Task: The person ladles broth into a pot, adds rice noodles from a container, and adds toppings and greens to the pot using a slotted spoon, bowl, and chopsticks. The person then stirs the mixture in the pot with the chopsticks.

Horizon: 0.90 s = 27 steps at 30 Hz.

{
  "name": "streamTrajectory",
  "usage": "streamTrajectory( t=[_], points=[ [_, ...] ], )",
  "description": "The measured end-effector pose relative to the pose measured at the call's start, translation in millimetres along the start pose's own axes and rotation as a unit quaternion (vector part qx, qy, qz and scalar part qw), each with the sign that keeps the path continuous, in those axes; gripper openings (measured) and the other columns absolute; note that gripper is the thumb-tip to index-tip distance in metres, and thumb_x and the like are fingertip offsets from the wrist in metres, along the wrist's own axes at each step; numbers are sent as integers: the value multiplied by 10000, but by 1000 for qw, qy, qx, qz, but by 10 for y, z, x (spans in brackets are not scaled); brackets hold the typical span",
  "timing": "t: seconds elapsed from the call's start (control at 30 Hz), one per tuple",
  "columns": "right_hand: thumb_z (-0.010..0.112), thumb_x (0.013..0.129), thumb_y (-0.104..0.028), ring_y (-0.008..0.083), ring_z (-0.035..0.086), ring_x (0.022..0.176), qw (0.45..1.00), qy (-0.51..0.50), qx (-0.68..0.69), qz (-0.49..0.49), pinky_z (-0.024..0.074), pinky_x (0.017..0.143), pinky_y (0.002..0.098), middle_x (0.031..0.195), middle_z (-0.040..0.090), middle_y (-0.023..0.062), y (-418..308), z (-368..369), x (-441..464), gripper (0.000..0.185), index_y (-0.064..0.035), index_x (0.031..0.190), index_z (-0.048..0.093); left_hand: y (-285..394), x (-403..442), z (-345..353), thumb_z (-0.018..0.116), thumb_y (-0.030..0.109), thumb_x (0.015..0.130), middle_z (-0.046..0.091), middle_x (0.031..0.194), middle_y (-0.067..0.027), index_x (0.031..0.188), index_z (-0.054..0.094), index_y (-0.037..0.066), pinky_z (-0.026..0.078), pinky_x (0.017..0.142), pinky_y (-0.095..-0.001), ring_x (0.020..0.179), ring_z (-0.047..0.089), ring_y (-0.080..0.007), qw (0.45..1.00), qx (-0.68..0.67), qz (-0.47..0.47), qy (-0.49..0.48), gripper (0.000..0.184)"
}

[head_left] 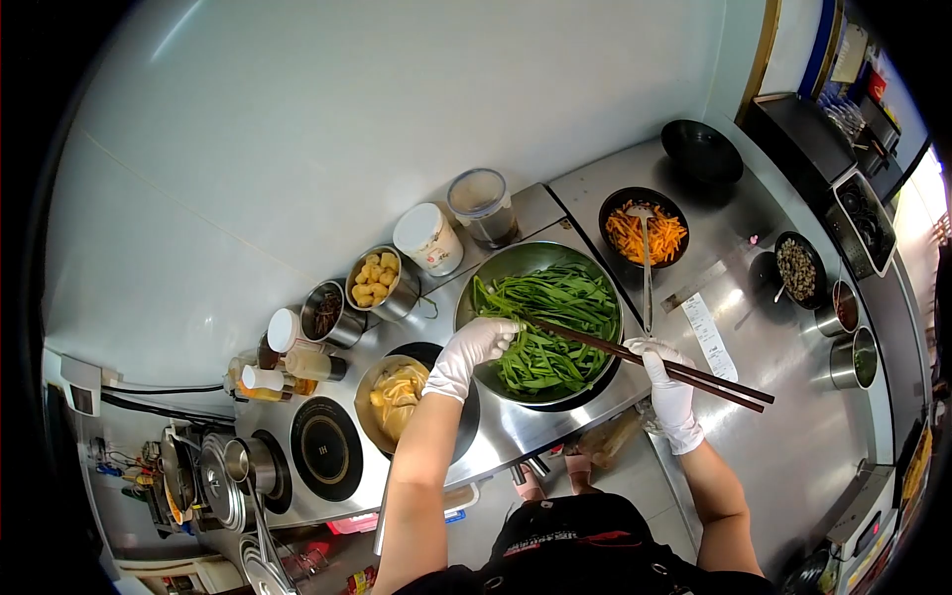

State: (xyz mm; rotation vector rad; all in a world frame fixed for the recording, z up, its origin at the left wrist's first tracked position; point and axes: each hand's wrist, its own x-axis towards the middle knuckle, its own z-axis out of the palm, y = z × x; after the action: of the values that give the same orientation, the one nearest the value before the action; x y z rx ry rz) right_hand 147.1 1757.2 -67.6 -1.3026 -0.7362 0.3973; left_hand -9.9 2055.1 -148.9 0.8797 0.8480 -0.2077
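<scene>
A wide steel pan [466,304] full of cut leafy greens [540,362] stands on the cooktop in front of me. My left hand [476,352], in a white glove, is over the pan's left side, fingertips pinched together at a bit of green by the chopstick tips. Long dark chopsticks [595,342] are in my right hand [666,389], also gloved. They slant across the pan, tips among the greens and thick ends out to the right. Just left of the pan is a pot [369,416] with pale yellowish food in liquid, partly behind my left forearm.
Right of the pan sit a black bowl of orange strips [635,233] with a spoon [647,288], and a paper receipt [709,337]. Along the wall stand a white tub [428,238], a lidded clear container [481,203] and a pot of yellow chunks [375,281].
</scene>
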Motion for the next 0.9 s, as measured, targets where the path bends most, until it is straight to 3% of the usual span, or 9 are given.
streamTrajectory(
  t=[0.07, 0.13, 0.27, 0.3, 0.4, 0.57, 0.6, 0.67, 0.9],
  points=[
    [615, 874, -20, 216, 644, 924, 1000, 3, 2, 0, 508, 862, 316, 945, 690, 122, 25, -10, -6, 97, 24, 919, 688, -4, 11, 23, 684, 167, 830, 505, 666, 52, 847, 667, 62, 267, 459, -198, 521, 380, -51, 1000, -5, 1, 22, 107],
    [616, 874, -22, 211, 645, 921, 1000, 8, 6, 0, 510, 860, 315, 945, 691, 119, 29, -8, -5, 100, 24, 922, 690, -8, 45, 32, 679, 188, 785, 553, 636, -2, 789, 676, 42, 332, 463, -239, 503, 440, -99, 981, 153, 47, 107, 146],
    [624, 875, -24, 204, 647, 911, 999, -3, 34, 29, 514, 857, 309, 954, 693, 115, 67, 17, 5, 99, 22, 931, 692, -9, 7, 143, 661, 218, 708, 661, 694, -131, 764, 711, 34, 473, 585, -325, 583, 598, -234, 869, 432, 174, 169, 199],
    [626, 876, -24, 201, 647, 910, 999, -11, 20, 24, 514, 856, 307, 957, 693, 115, 69, 33, 17, 98, 21, 933, 693, 60, -35, 220, 658, 219, 687, 680, 778, -168, 788, 727, 59, 504, 691, -352, 698, 652, -300, 841, 488, 128, 196, 201],
    [636, 876, -26, 186, 645, 894, 1000, -13, -20, 11, 515, 837, 290, 952, 690, 116, 48, 76, 14, 92, 25, 931, 690, 85, -30, 284, 659, 232, 687, 693, 774, -143, 780, 735, 74, 508, 694, -354, 715, 657, -315, 782, 537, 142, 283, 198],
    [630, 874, -10, 183, 642, 874, 999, -7, -46, -19, 510, 820, 282, 949, 684, 121, 85, 50, -27, 80, 28, 920, 684, 101, -206, 163, 688, 199, 703, 708, 776, -127, 780, 732, 27, 503, 675, -295, 713, 671, -196, 858, 316, 264, 308, 193],
    [628, 874, -6, 184, 642, 873, 999, -8, -46, -18, 508, 821, 282, 952, 684, 122, 88, 30, -28, 78, 28, 918, 684, 122, -253, 90, 678, 173, 736, 699, 742, -87, 798, 724, -1, 481, 648, -270, 677, 634, -161, 865, 276, 288, 303, 190],
    [627, 873, 0, 185, 642, 874, 999, -4, -48, -15, 504, 825, 284, 953, 683, 123, 74, -19, -28, 78, 27, 921, 683, 356, -654, 295, 656, 135, 779, 680, 726, -55, 840, 720, -9, 449, 615, -236, 639, 578, -121, 892, 176, 256, 328, 169],
    [638, 863, 11, 185, 640, 877, 998, 0, -52, -26, 501, 831, 287, 953, 680, 124, 93, -150, -29, 71, 27, 922, 674, 792, -1440, -8, 681, 101, 835, 680, 748, -49, 907, 697, 2, 360, 495, -188, 557, 490, -56, 826, 58, 414, 379, 123]
  ],
)
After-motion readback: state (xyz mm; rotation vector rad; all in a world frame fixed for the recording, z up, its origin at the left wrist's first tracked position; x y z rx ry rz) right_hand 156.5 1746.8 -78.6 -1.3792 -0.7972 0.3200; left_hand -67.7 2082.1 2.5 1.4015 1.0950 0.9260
